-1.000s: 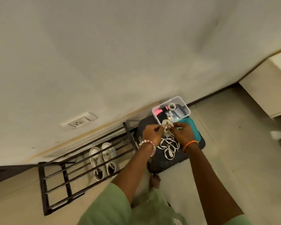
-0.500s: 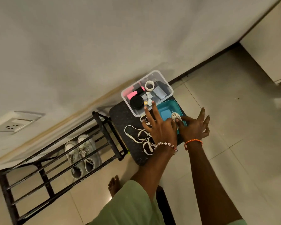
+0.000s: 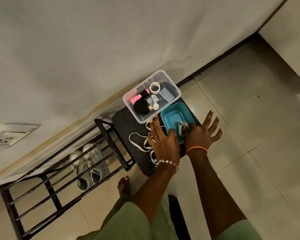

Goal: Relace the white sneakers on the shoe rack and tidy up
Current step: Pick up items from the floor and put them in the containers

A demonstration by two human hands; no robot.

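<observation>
Both hands had come down from coiling: the left hand point(image 3: 163, 141) and right hand point(image 3: 200, 134) pinched the wound lace point(image 3: 181, 127) into the teal tray point(image 3: 176, 118). A loose lace point(image 3: 139, 142) lay alongside; the sneakers point(image 3: 88, 167) waited, unlaced, on the rack point(image 3: 111, 142).

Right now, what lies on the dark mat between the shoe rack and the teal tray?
In the head view, a loose white shoelace lies on the mat between the shoe rack and teal tray, partly under the left hand.
</observation>
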